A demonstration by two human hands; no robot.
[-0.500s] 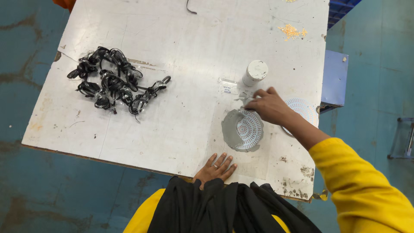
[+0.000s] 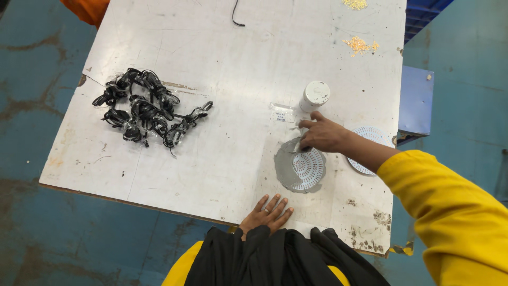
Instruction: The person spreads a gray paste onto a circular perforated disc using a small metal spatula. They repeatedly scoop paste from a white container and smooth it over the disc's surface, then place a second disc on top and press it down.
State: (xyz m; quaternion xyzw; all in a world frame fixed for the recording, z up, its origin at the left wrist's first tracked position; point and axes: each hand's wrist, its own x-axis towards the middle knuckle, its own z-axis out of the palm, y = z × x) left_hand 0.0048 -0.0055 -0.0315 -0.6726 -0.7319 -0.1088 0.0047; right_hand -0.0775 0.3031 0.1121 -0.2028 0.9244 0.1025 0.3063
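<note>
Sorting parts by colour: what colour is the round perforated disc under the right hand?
White, lying on a grey sheet; the round perforated disc shows best in the head view, at the right hand.

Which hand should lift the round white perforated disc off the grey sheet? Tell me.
Probably the right hand: its fingers already rest at the edge of the white perforated disc on the grey sheet. The left hand lies flat at the table edge, farther from the disc.
</note>
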